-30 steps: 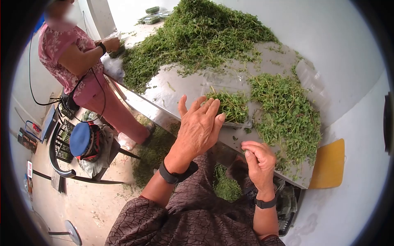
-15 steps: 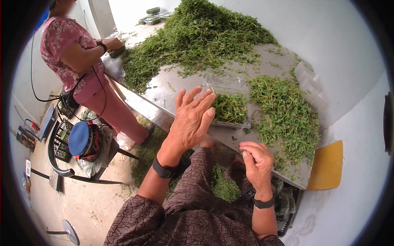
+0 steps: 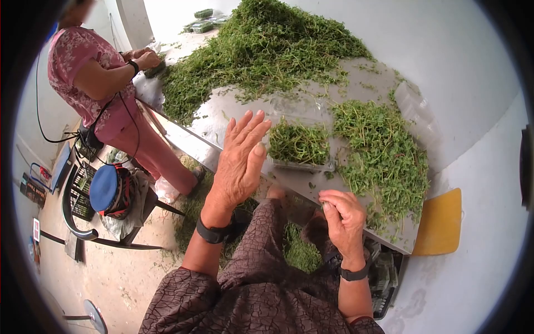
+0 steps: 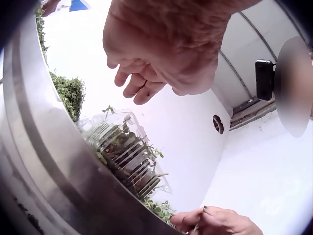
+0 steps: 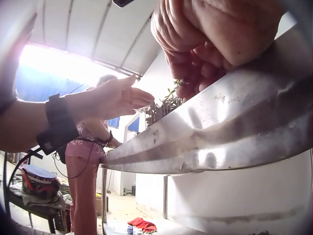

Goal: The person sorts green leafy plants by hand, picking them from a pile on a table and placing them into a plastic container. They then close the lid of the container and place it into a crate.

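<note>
Nearest, a brown patterned sleeve (image 3: 250,300) below both hands. Just above, right hand (image 3: 343,220) at the near edge of the shiny steel table (image 3: 233,119), fingers curled, pinching a small green herb sprig (image 5: 172,92) between the fingertips; sprig seen best from the right wrist view, tiny from the head view. Black wristband (image 3: 352,274) under that hand. To the left and a little farther, left hand (image 3: 240,158) raised over the table edge, fingers straight and spread, gripping nothing, not clearly touching anything. Just beside the left fingertips, toward the right hand's side, a clear plastic clamshell tray filled with green cut herbs (image 3: 299,146), resting on the table; from the left wrist view the same tray (image 4: 128,155) below the open palm, apart from it. Beyond the right hand, a loose flat pile of green herb cuttings (image 3: 384,156) touching the tray's far side. Farther behind both hands, a big mound of green herbs (image 3: 267,47) covering the table's far end. Far to the left of the left hand, another person in a pink flowered shirt (image 3: 89,72) standing at the table, and lower, a blue round cap (image 3: 104,188) on a chair.
</note>
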Tool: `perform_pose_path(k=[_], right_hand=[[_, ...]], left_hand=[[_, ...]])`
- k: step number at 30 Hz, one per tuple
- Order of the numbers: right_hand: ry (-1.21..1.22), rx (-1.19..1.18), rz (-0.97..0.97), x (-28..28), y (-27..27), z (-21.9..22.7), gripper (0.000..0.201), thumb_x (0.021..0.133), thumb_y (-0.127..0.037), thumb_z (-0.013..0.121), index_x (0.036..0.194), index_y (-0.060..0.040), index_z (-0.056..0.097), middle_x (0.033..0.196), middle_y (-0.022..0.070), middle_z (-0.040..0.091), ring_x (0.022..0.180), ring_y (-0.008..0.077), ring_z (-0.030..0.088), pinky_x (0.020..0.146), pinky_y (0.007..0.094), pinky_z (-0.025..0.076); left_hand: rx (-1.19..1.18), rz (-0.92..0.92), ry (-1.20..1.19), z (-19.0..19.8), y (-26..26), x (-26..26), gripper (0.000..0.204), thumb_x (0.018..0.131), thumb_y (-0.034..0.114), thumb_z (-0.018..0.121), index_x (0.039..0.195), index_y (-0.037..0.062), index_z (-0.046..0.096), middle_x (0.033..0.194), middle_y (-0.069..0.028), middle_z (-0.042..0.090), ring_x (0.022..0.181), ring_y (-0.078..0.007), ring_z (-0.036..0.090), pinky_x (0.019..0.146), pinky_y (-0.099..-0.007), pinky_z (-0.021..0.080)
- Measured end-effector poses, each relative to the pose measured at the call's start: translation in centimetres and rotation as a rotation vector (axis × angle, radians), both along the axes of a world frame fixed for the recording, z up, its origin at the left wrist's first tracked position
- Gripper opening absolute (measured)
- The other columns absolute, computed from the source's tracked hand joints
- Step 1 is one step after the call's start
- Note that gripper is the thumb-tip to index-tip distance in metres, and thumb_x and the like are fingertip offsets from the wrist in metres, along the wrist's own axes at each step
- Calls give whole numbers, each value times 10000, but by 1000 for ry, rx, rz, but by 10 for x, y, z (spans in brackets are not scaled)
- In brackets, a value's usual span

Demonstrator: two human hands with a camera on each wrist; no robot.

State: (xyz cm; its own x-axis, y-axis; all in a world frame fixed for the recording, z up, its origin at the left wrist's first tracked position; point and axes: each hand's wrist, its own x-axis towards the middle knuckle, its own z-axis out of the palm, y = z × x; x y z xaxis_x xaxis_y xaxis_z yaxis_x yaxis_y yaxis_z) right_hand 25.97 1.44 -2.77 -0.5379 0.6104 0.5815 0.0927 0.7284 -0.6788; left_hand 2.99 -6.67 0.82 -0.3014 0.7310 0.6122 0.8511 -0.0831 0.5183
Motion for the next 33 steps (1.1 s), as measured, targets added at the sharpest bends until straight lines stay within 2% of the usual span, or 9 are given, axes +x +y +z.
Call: perform_pose_path(k=[3, 8, 10, 16, 18, 22, 26, 28, 33], right_hand=[[19, 9, 5, 0, 0, 0, 86, 862, -72, 631, 884, -7, 683, 954, 103, 702, 834, 246, 635, 705, 327, 506], [15, 14, 2, -1, 0, 1, 89, 869, -78, 631, 881, -6, 682, 951, 104, 703, 821, 243, 633, 690, 321, 504], [14, 18, 3, -1, -1, 0, 88, 869, -76, 631, 879, -5, 682, 950, 104, 703, 817, 242, 632, 685, 320, 504], [3, 41, -16, -2, 0, 0, 78, 860, -66, 635, 882, -10, 685, 948, 99, 703, 813, 238, 631, 675, 322, 501], [3, 41, -14, -2, 0, -1, 69, 847, -49, 638, 880, -13, 686, 945, 98, 703, 810, 240, 632, 675, 321, 502], [16, 71, -16, -2, 1, -4, 65, 834, -33, 642, 877, -13, 686, 942, 97, 704, 803, 241, 632, 676, 320, 502], [18, 34, -17, -2, -1, -4, 65, 830, -27, 644, 875, -13, 688, 938, 101, 703, 804, 251, 634, 684, 328, 507], [20, 35, -27, -3, 0, -4, 64, 828, -26, 646, 875, -12, 688, 936, 103, 703, 807, 255, 636, 687, 331, 508], [49, 74, -47, -4, 2, -7, 62, 816, -25, 651, 867, -11, 684, 933, 99, 706, 817, 262, 646, 704, 338, 516]], left_hand=[[30, -40, 24, -11, -12, -1, 493, 1000, 351, 331, 1335, 37, 509, 1437, -153, 443, 1370, -348, 350, 1160, -487, 183], [23, -82, 67, -26, -18, 3, 494, 1000, 352, 339, 1324, 21, 513, 1427, -174, 448, 1357, -363, 365, 1148, -491, 215], [18, -71, 24, -29, -18, 7, 571, 1011, 452, 284, 1331, 44, 522, 1430, -133, 460, 1370, -342, 356, 1145, -471, 231], [-10, -100, 78, -22, -7, 15, 500, 1012, 381, 336, 1279, 23, 561, 1367, -146, 520, 1365, -355, 354, 1146, -500, 226], [-41, -78, 144, -20, -5, 15, 422, 981, 260, 417, 1258, -29, 550, 1355, -194, 511, 1353, -379, 362, 1143, -502, 231], [90, -28, 112, -19, -4, 14, 436, 986, 271, 401, 1272, -27, 540, 1372, -192, 496, 1356, -377, 356, 1146, -500, 222], [22, -7, 112, -14, 7, 11, 455, 994, 282, 373, 1295, -28, 516, 1360, -196, 504, 1360, -382, 344, 1158, -494, 188], [-85, -20, 171, -14, 14, 7, 462, 997, 298, 368, 1273, -38, 525, 1317, -206, 536, 1343, -395, 359, 1157, -495, 183], [-163, -31, 144, -7, 22, 10, 472, 1008, 313, 340, 1220, -46, 561, 1292, -215, 551, 1328, -392, 378, 1154, -489, 184]])
